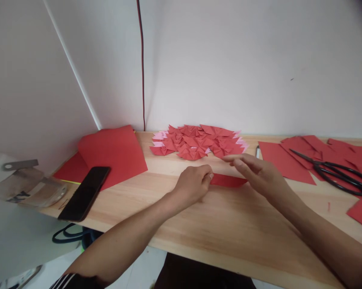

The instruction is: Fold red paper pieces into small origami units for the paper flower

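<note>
A folded strip of red paper [229, 180] lies on the wooden table between my two hands. My left hand [194, 180] is closed on its left end, thumb and fingers pinching the edge. Above its right end is my right hand [256, 172], palm down, the fingers stretched out and slightly apart; whether it touches the paper I cannot tell. Behind both hands, against the wall, sits a pile of folded red paper pieces [197, 142], with pink ones [159, 138] showing at its sides.
Black scissors [334, 168] rest on red paper sheets [286, 160] at the right, near a white pen [257, 151]. Left are large red sheets [117, 152], a dark phone [86, 192] and a clear plastic container [33, 186]. The table's front edge [199, 257] runs below my arms.
</note>
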Action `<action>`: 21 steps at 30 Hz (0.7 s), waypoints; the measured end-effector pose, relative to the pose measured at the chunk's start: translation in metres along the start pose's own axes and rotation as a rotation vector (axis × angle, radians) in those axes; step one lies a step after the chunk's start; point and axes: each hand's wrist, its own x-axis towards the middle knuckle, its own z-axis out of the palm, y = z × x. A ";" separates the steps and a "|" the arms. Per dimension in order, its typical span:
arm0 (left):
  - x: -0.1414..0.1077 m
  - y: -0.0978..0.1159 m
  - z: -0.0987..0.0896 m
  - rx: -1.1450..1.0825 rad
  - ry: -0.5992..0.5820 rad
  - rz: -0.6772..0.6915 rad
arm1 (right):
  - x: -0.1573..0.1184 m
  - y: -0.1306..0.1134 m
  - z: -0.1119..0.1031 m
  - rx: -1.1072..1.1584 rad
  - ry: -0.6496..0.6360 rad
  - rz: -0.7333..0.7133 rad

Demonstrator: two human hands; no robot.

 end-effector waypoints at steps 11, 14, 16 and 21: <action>-0.001 0.001 0.006 0.039 0.012 0.004 | -0.007 -0.001 0.013 -0.215 -0.202 -0.124; -0.001 0.000 0.008 -0.069 0.052 0.000 | -0.007 -0.002 0.014 -0.294 -0.200 -0.179; -0.001 0.000 0.007 -0.118 0.059 -0.009 | -0.008 -0.003 0.014 -0.306 -0.188 -0.198; 0.000 0.003 0.004 -0.186 0.075 -0.033 | -0.010 -0.006 0.013 -0.213 -0.155 -0.127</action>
